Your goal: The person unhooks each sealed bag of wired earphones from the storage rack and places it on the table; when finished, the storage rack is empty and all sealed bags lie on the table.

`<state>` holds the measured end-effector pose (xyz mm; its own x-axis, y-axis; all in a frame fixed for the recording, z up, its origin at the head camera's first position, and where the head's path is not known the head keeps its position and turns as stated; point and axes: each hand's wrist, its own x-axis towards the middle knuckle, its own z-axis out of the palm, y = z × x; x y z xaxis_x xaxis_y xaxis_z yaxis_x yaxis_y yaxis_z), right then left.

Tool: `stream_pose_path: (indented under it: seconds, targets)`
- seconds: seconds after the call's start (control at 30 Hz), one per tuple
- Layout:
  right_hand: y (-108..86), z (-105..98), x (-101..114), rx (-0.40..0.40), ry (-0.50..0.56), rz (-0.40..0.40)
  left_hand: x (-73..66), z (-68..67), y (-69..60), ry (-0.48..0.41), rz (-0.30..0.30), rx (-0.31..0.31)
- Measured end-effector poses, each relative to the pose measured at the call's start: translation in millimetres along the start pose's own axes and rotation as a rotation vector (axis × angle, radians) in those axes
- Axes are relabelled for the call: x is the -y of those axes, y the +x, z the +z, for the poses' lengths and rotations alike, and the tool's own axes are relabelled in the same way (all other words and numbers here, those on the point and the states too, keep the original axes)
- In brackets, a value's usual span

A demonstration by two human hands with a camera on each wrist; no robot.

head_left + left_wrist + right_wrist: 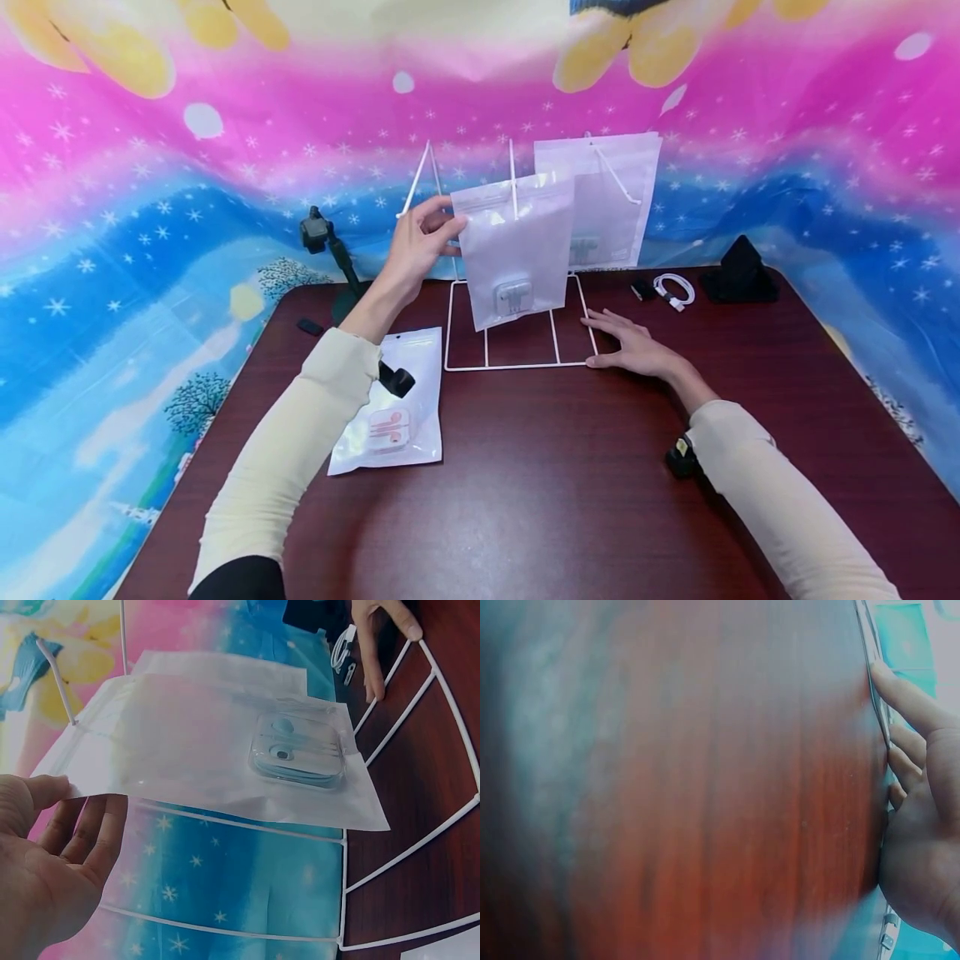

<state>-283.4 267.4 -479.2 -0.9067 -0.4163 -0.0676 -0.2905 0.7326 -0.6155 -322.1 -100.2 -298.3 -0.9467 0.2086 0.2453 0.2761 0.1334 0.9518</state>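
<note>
A white zip pouch (pixel 510 246) with boxed earphones (pixel 513 297) at its bottom hangs at a middle prong (pixel 513 179) of a white wire rack (pixel 517 367). My left hand (pixel 414 254) pinches the pouch's upper left edge; the left wrist view has the thumb on the front and the fingers behind. My right hand (pixel 633 346), fingers extended, touches the right side of the rack's base. A second white pouch (pixel 618 196) hangs on the right prong behind. Flat on the table, under my left forearm, lies another pouch (pixel 420 367) with pink earphones (pixel 389 429).
A black stand (pixel 341 254) rises at the back left, with a small black object (pixel 310 327) beside it. A coiled white cable (pixel 675 290), a small black item (pixel 642 289) and a black holder (pixel 741 271) sit at the back right. A patterned cloth (pixel 225 167) hangs behind the table.
</note>
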Motion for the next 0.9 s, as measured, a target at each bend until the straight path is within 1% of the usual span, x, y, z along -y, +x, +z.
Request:
stream_pose_path:
  seconds: [0.17, 0.43, 0.6, 0.77, 0.9]
  targets:
    - [-0.4, 0.0, 1.0, -0.002, 0.009, 0.001, -1.2, -1.3, -12.8, -0.003, 0.005, -0.007]
    - [-0.2, 0.1, 0.2, -0.003, 0.008, 0.006, -6.1, -0.1, -30.9, 0.005, -0.018, -0.010]
    - [0.0, 0.5, -0.8, -0.008, 0.009, -0.001, -9.3, -0.2, -40.8, 0.008, -0.005, 0.000]
    - [0.3, 0.9, -0.9, -0.011, 0.001, -0.001, -11.7, -0.7, -47.7, 0.002, 0.002, -0.001]
    - [-0.2, 1.1, -1.1, -0.014, 0.000, -0.001, -14.2, -1.1, -51.7, -0.008, 0.034, 0.003]
